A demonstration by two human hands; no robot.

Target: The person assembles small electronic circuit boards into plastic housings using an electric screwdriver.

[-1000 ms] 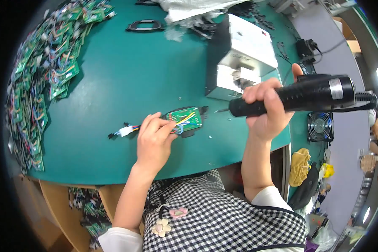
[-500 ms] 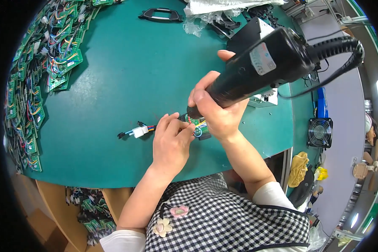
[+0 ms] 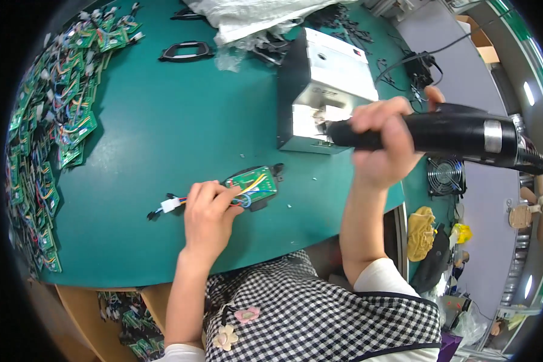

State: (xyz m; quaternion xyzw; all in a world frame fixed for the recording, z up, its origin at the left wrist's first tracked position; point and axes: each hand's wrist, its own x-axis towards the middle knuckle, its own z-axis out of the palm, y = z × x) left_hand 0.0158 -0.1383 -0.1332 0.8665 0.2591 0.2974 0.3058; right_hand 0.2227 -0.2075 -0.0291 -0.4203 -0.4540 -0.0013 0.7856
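Observation:
A small green circuit board [image 3: 253, 183] with coloured wires and a white plug [image 3: 170, 205] lies in a black frame on the green table [image 3: 181, 127]. My left hand [image 3: 208, 212] rests on its wires and left edge, fingers pressing them down. My right hand [image 3: 383, 145] grips a black electric screwdriver [image 3: 452, 134], held level above the table's right edge. Its tip points left at the opening of a grey metal box [image 3: 322, 90], well away from the board.
Several green circuit boards [image 3: 48, 139] with wires are heaped along the table's left edge. A black frame [image 3: 185, 51] and a white plastic bag [image 3: 259, 15] lie at the back. A small fan [image 3: 446, 176] and yellow cloth [image 3: 421, 232] sit at right.
The screwdriver has lifted off the board and swung right, now level by the metal box. My left hand stays on the board's wires.

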